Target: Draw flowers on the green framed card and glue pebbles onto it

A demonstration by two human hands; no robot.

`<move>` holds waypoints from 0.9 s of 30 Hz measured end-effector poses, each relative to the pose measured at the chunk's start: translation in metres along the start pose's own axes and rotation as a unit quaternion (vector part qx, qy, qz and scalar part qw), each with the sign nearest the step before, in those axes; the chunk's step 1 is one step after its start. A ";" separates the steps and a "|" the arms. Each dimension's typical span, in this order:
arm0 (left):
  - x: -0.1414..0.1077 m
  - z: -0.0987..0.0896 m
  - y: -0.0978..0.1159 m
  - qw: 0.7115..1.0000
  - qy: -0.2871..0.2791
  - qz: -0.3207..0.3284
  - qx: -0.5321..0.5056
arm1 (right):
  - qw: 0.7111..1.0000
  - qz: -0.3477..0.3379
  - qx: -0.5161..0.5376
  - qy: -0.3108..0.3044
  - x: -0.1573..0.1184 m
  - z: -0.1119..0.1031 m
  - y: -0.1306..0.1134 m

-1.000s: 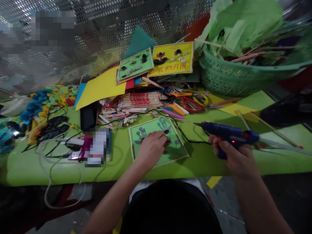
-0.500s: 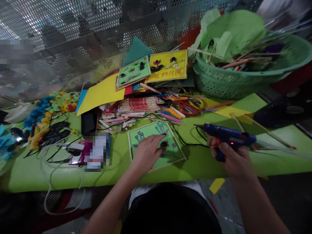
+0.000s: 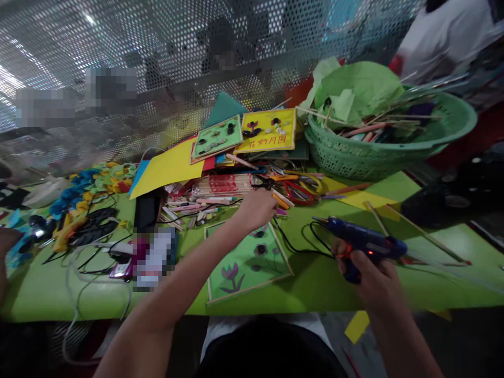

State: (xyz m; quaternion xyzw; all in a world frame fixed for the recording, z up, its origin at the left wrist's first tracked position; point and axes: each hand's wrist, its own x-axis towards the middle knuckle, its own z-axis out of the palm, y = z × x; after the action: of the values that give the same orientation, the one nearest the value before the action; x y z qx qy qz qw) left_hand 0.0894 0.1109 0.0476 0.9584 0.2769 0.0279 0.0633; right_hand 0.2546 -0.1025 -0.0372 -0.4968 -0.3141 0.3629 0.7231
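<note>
My right hand [image 3: 368, 265] is wrapped round the handle of a blue hot glue gun [image 3: 364, 239], whose nozzle points left and whose red light is on. A clear glue stick trails from its back. My left hand [image 3: 258, 207] reaches over the far edge of a framed green picture [image 3: 232, 252], by the pliers [image 3: 263, 182] and scissors [image 3: 297, 193]. Its fingers point down and are mostly hidden, so I cannot tell whether they hold anything. Purple flower shapes and dark round pieces show on the picture; my left forearm covers part of it.
Behind lie bundled sticks [image 3: 224, 185], yellow card [image 3: 169, 170] and a framed yellow picture [image 3: 268, 131]. A green basket [image 3: 366, 157] stands back right. On the left are a black phone [image 3: 147, 210], a purple power strip [image 3: 128, 262] and cables. Part of another person shows at the left edge.
My left hand has lifted off the green picture and moved away from me to the pile of tools. My right hand still holds the glue gun. The camera view has tilted upward slightly.
</note>
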 end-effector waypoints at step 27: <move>0.026 -0.036 -0.071 0.820 0.186 -0.128 -0.525 | 1.000 0.030 0.001 0.003 -0.004 -0.006 0.004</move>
State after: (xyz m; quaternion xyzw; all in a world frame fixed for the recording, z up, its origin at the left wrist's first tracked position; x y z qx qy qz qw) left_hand 0.0706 0.1879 0.0743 0.7124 0.3469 0.3386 0.5075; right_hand 0.2568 -0.1075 -0.0432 -0.5066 -0.2969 0.3832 0.7130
